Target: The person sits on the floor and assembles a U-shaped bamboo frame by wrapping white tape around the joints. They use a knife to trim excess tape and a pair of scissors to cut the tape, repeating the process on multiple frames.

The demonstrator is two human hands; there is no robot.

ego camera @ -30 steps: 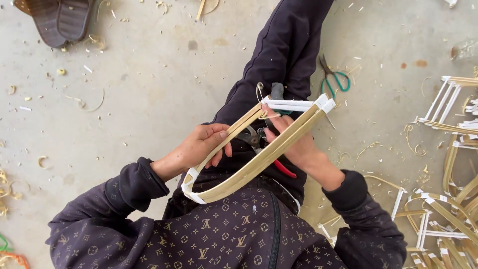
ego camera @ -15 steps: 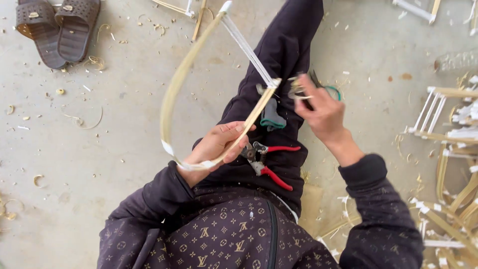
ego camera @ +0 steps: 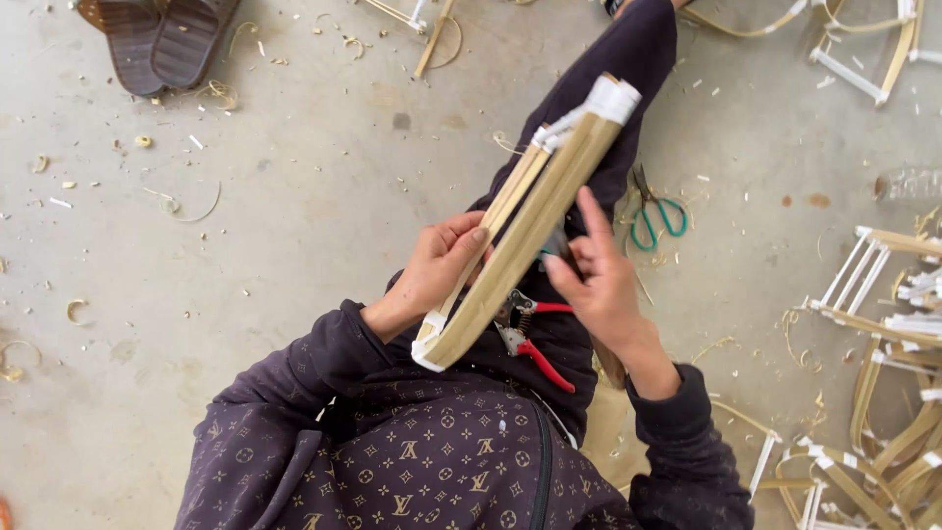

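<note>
A bent bamboo strip frame, bound with white tape at its corners, runs slanted above my lap. My left hand grips its left side near the lower end. Fingers of my right hand press against the frame's right side at mid-length; something small and dark may be pinched there, too hidden to name. Red-handled pliers lie on my lap just under the frame. My dark-clothed leg stretches out toward the top.
Green-handled scissors lie on the concrete floor right of my leg. Finished bamboo frames pile at the right edge and more at the top right. Brown sandals sit top left. Shavings scatter the floor.
The frame swung out wide to the left, then came back slanted over my lap. My right hand reached toward the scissors and has returned to the frame.
</note>
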